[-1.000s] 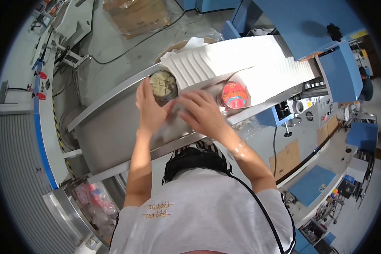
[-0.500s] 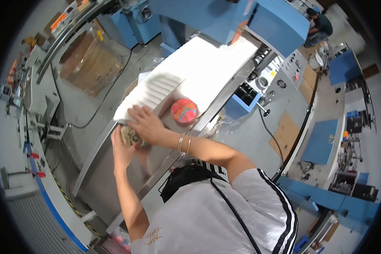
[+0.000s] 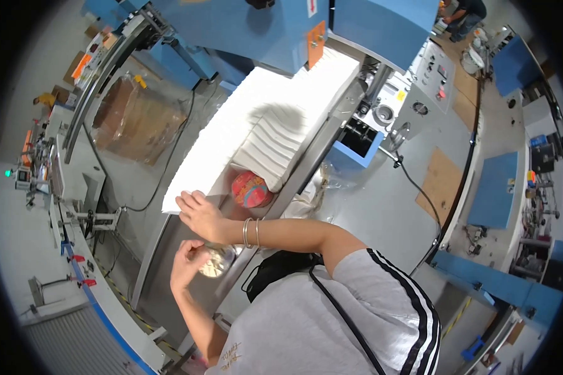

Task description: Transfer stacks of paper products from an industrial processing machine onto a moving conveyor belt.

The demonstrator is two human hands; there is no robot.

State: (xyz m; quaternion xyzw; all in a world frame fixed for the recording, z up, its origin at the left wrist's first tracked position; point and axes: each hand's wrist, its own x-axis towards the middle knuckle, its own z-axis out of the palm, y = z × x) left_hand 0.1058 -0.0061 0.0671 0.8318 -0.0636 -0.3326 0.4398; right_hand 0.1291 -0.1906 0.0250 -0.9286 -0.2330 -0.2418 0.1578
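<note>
On the metal tabletop [image 3: 169, 269], my left hand [image 3: 182, 265] is closed at the side of a round clear tub [image 3: 216, 262] with pale contents, its thumb and fingers at the rim. My right hand [image 3: 201, 215] lies with fingers stretched over the near end of a long white stack of sheets [image 3: 200, 162], palm down. A shorter white stack with wavy edges [image 3: 272, 144] leans alongside. Between that shorter stack and my right forearm stands a round red patterned tin [image 3: 251, 189].
A large blue machine [image 3: 250, 31] stands over the far end of the stacks. Right of the table are a blue box-shaped machine part [image 3: 356, 147] and a control panel [image 3: 433, 75]. Plastic-wrapped cardboard [image 3: 137, 119] lies on the left floor. A person [image 3: 466, 15] works at the far right.
My left hand and the clear tub have come nearer to me, away from the white stack's end. My right hand stays on that end. The shorter wavy-edged stack now lies farther right, behind the red tin.
</note>
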